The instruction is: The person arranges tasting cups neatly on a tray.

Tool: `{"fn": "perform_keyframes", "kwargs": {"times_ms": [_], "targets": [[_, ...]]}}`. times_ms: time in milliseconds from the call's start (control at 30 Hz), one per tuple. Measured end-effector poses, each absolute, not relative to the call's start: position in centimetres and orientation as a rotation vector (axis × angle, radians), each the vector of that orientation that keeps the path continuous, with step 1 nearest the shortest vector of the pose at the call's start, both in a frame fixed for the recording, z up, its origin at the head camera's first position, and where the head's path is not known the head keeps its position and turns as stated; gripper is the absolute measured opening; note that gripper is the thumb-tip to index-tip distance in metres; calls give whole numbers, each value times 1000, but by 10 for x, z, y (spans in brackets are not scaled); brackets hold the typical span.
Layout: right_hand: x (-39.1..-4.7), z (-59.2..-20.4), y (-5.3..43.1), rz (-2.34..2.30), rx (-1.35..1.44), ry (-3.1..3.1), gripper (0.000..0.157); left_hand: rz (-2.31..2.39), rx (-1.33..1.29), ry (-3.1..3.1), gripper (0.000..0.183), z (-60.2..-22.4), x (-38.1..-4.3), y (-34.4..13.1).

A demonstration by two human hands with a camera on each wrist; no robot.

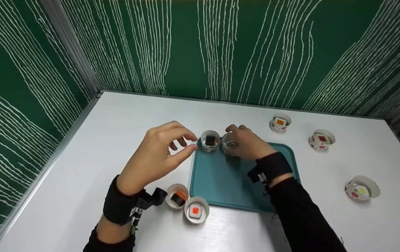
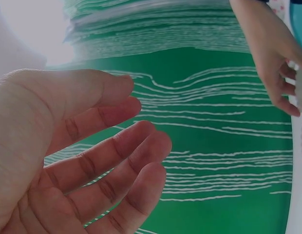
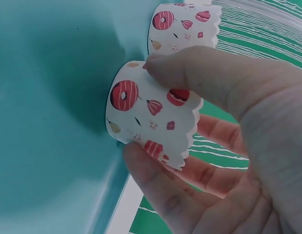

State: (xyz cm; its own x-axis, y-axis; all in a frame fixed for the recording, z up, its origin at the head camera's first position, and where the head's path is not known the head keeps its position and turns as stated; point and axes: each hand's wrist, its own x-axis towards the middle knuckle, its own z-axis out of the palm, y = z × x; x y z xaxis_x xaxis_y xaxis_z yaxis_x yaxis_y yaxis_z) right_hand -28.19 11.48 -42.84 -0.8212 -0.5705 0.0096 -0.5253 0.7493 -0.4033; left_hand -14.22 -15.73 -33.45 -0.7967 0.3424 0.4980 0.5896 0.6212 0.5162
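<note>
Teal tray (image 1: pixel 220 178), scalloped, doughnut-printed white paper cup (image 3: pixel 148 114), right hand (image 1: pixel 248 143) pinching it, left hand (image 1: pixel 159 150) loosely spread

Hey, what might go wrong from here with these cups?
The right hand might dent the held cup, which looks like thin paper, by squeezing it. That cup could also nudge the neighbouring cup, close beside it near the edge of the tray. The left-wrist camera may bump the near cup with the black-and-orange piece.

Seven cups (image 3: pixel 141 109), at least six sushi pieces (image 1: pixel 195 210), one tray (image 1: pixel 220 182) and two hands (image 1: pixel 158 150) show.
</note>
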Motion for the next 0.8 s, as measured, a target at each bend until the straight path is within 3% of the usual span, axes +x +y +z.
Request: {"fn": "perform_keyframes", "kwargs": {"times_ms": [800], "targets": [[-279,-427,119,-632,-854,2817,65,-1002,-747,-2496,9,-334,-142,-155]]}}
